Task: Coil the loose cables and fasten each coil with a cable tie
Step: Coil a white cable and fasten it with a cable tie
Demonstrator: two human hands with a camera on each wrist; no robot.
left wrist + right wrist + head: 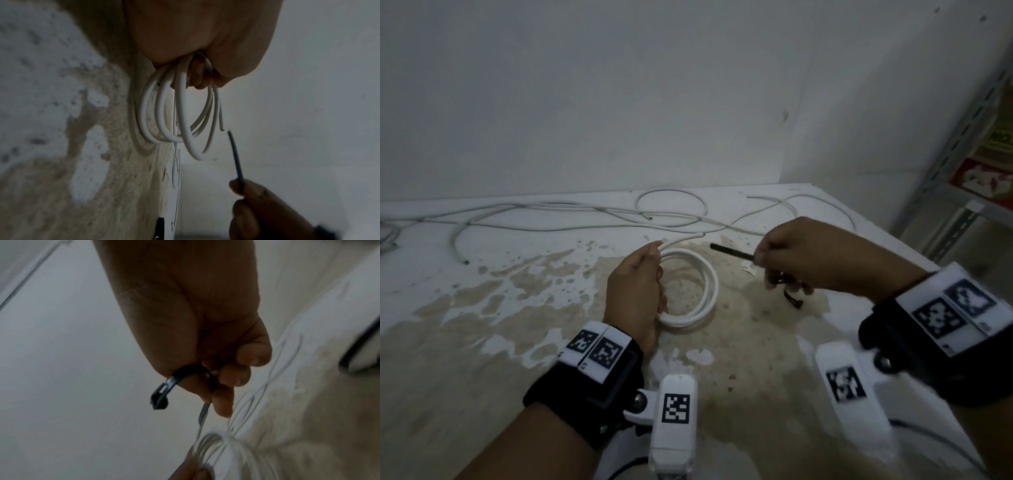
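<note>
My left hand (640, 291) grips one side of a white cable coil (702, 294) just above the stained table; its several loops hang from my curled fingers (197, 76), with the coil (185, 123) and its cut end plain in the left wrist view. My right hand (801, 257) pinches a black cable tie (732, 252) whose pointed tail aims left toward the coil's top. The tie's head (159, 400) curls out below my right palm, and its tail (203, 415) runs toward the coil (211, 446). In the left wrist view the tail tip (234, 152) sits just beside the coil.
Loose white cables (571, 219) sprawl along the back of the white table (448, 281) against the wall, one forming a loop (671, 209). A metal shelf rack (962, 164) with boxes stands at the right. Brown stains cover the table's middle.
</note>
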